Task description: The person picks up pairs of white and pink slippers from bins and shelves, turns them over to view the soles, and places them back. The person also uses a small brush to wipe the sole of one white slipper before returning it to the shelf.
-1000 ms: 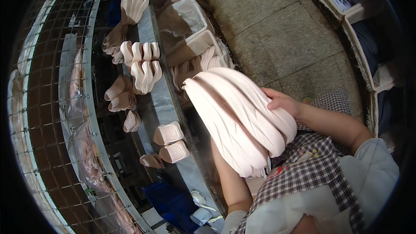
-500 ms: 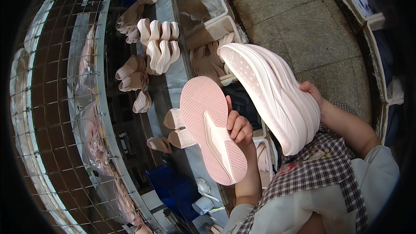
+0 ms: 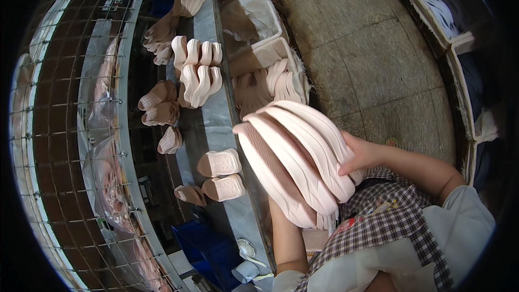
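In front of my body is a bundle of several pale pink shoe soles (image 3: 308,151), nested side by side and tilted, with a ribbed tread showing between the nearest ones. My right hand (image 3: 359,154) is closed on the bundle's right end, the thumb pressed on the outer sole. My left forearm (image 3: 287,235) goes up beneath the near end of the bundle, whose soles hide my left hand and fingers. On the bench to the left lies a pair of soles (image 3: 223,188) with dotted inner faces. Farther along stand rows of upright soles (image 3: 201,84).
The grey bench (image 3: 213,130) runs away on the left, beside a wire grid (image 3: 59,130). Bins (image 3: 292,54) holding soles and plastic stand right of it. A blue container (image 3: 203,254) and a white cup (image 3: 245,272) are nearby. More bins (image 3: 459,38) line the tiled floor's right side.
The bundle has moved left and down in my right hand and turned its treads toward view. The single sole my left hand held up is no longer seen apart; that hand is now hidden.
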Demonstrator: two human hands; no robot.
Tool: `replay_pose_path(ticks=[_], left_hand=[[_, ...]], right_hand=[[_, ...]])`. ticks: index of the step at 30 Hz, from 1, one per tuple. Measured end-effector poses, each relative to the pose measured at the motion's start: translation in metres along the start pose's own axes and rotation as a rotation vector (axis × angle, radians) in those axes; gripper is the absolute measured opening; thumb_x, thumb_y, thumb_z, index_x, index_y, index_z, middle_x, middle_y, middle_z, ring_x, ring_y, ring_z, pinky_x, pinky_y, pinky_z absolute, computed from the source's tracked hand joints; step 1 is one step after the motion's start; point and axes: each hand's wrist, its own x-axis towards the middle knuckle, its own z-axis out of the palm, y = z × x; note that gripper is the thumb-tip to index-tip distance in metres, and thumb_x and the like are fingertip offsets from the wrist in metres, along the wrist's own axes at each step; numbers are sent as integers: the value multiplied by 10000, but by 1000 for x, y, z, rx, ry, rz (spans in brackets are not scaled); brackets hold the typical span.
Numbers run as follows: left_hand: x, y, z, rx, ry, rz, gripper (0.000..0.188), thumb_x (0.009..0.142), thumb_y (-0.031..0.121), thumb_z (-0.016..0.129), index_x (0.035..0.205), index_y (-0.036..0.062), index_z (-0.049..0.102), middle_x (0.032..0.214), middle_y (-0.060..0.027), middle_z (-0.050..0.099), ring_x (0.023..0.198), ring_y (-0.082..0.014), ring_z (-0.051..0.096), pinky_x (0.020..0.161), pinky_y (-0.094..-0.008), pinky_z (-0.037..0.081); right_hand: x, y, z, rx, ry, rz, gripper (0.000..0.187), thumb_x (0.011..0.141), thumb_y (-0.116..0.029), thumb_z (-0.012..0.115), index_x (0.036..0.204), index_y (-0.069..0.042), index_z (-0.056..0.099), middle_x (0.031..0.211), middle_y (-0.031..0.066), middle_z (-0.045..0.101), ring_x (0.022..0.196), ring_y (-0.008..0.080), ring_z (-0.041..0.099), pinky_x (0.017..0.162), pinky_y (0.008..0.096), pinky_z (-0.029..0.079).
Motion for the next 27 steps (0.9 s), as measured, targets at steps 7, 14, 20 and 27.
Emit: replay_pose_path(ticks=[7,14,20,27], left_hand=[[-57,-9,-14,27,56,17,537,956,238,476,1380,-25,278,956,-78,514,822,-139,527,679,-270,491],[-65,-8,-19,41,66,29,522,956,235,481,1369,-18,288,976,-79,512,841,-138,525,698,-270,487],[-74,-10,-20,57,76,33,509,955,233,485,1359,-12,296,993,-79,511,858,-138,524,714,-270,484],[-83,-16,-23,59,67,31,494,954,230,489,1348,-5,306,1012,-80,509,877,-137,522,733,-270,479]], right_hand=[[0,1,9,-282,-25,-156,1067,664,-263,805,1448,-43,116,1441,203,255,1326,300,306,1098,400,255],[4,13,12,-475,-61,-453,1053,668,-238,809,1448,-43,129,1467,202,221,1356,305,265,1100,395,250],[4,3,20,-494,-46,-633,1015,677,-209,792,1445,-28,153,1456,202,235,1349,307,272,1092,395,259],[4,-41,38,11,6,-97,976,680,-227,772,1425,21,193,1340,204,398,1241,284,411,1036,388,357]])
